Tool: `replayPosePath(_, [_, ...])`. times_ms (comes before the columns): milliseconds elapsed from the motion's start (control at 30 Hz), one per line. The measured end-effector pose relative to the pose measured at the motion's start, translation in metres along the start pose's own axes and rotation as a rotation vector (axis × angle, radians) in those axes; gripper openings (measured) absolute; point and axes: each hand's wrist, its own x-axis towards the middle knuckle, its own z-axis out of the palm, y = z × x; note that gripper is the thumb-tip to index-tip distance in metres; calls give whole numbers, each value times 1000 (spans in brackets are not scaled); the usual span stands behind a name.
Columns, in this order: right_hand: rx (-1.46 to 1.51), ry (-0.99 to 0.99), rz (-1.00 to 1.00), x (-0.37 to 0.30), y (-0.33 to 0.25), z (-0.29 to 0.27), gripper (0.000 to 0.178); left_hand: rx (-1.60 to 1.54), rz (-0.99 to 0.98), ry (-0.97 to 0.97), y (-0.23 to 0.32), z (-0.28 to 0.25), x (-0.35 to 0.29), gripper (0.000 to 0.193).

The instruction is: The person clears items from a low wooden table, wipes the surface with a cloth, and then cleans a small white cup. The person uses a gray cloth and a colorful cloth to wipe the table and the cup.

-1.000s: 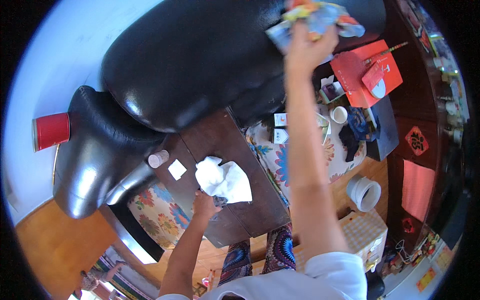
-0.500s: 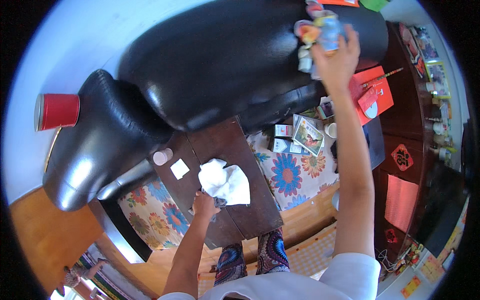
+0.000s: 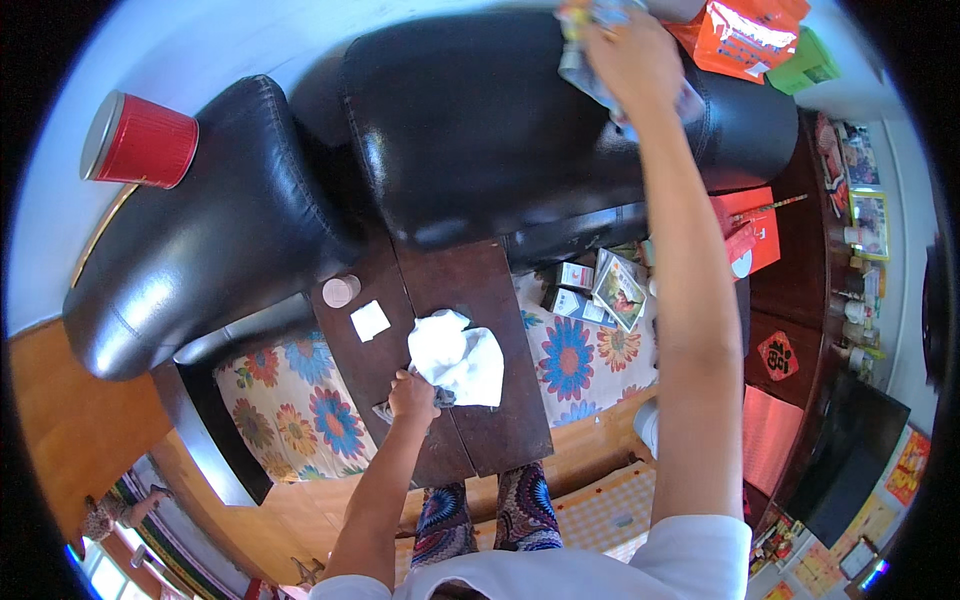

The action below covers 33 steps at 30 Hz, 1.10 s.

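My left hand point(image 3: 412, 398) is closed on a crumpled dark grey cloth point(image 3: 443, 398), resting on a brown wooden table point(image 3: 490, 440). Just beyond it lies a bunched white cloth point(image 3: 465, 362). A white square point(image 3: 370, 321) and a pale pink round container point(image 3: 341, 291) sit farther left on the wood. My right arm reaches far forward over the back of a black leather sofa point(image 3: 480, 130). My right hand point(image 3: 640, 68) grips a colourful, pale blue and yellow soft bundle point(image 3: 590, 75), blurred and partly hidden by the hand, so its kind is unclear.
An orange bag point(image 3: 745, 40) and a green packet point(image 3: 805, 65) rest at the sofa's far right. Boxes and a magazine point(image 3: 620, 290) lie on a flowered cover point(image 3: 568, 365). A red tin point(image 3: 150, 140) stands at left, a dark cabinet point(image 3: 785, 300) at right.
My right hand has carried the bundle farther away and slightly left, over the sofa's top. My view has shifted, bringing the orange bag into sight. The left hand stays on the grey cloth.
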Motion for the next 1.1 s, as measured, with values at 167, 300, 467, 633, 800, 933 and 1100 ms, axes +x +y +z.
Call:
replayPosePath(167, [83,-213,-211,-13,-171,-43,59,-1,-28,16,-3,-1,-1,92])
replayPosePath(300, [372,90,-558,-73,-144,-41,48,13,-24,13,-4,2,-5,91])
replayPosePath(467, [293,-229,-104,-59,-8,-69,49,-45,-38,4,-1,-5,-7,88])
replayPosePath(633, [112,108,-69,-62,-25,-21,52,-86,-15,-25,3,-1,0,93])
replayPosePath(800, [159,-86,-338,-59,-179,-19,41,-130,-27,71,3,9,2,81])
replayPosePath(933, [306,27,-542,-76,-237,-27,43,-75,-11,13,-2,-2,-3,81])
replayPosePath(1100, [371,362,-600,-167,-220,3,39,-82,-21,34,-2,-2,-4,87])
